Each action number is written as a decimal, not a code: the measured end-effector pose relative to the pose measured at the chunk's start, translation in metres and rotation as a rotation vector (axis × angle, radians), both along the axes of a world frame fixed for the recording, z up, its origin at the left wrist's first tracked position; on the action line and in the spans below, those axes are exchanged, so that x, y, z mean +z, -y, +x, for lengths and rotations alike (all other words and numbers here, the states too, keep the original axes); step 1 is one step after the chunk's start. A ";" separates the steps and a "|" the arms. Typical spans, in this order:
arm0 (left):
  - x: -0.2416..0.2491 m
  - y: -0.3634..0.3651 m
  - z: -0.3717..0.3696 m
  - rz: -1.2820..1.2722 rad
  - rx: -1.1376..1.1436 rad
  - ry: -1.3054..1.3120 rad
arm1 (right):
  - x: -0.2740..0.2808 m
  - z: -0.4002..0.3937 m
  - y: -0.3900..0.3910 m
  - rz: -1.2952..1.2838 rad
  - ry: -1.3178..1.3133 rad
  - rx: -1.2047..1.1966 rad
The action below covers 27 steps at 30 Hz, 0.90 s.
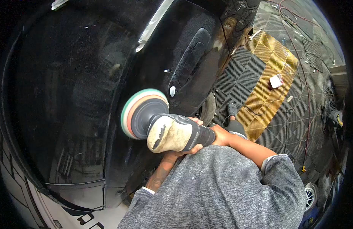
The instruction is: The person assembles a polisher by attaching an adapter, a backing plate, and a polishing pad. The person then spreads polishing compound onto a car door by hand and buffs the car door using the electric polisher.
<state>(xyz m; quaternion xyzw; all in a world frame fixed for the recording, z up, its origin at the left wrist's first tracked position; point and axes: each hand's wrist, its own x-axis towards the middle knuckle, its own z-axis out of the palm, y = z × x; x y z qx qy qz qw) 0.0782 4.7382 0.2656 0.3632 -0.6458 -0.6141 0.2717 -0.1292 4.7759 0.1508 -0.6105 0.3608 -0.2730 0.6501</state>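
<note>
Both my hands are closed around a polisher (201, 135) with a dark body and a worn, pale cover over its head. My left hand (193, 149) grips the body from beneath, partly hidden by it. At the rear end of the body, my right hand (221, 136) is wrapped around the handle. The round foam pad (126, 110), with green and orange layers, faces the glossy black car panel (146, 72) and appears to be against it. A white blob (172, 91) sits on the panel beside a recessed, dusty-looking shape (191, 55). A smaller white spot (166, 71) lies close by.
A strip of pale masking tape (154, 24) runs along the panel's upper part. Grey and yellow floor tiles (266, 91) lie to the right, with a small white container (276, 81) on them. A long hose (304, 76) crosses the floor. A wheel (309, 197) shows at lower right.
</note>
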 end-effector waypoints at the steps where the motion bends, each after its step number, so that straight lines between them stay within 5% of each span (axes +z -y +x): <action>1: 0.004 0.005 -0.003 0.017 -0.006 -0.026 | 0.010 -0.005 0.003 0.047 -0.046 0.009; 9: 0.026 0.033 -0.054 0.184 0.020 -0.339 | 0.075 -0.053 0.013 0.110 -0.243 -0.086; 21: 0.018 0.040 -0.054 0.153 0.055 -0.231 | 0.037 -0.051 0.018 0.124 -0.119 -0.077; 23: 0.020 0.047 -0.043 -0.042 -0.071 0.055 | 0.037 -0.042 0.023 0.099 -0.096 -0.074; 27: 0.019 0.032 -0.031 0.029 0.017 -0.119 | 0.041 -0.034 0.029 0.075 -0.069 -0.016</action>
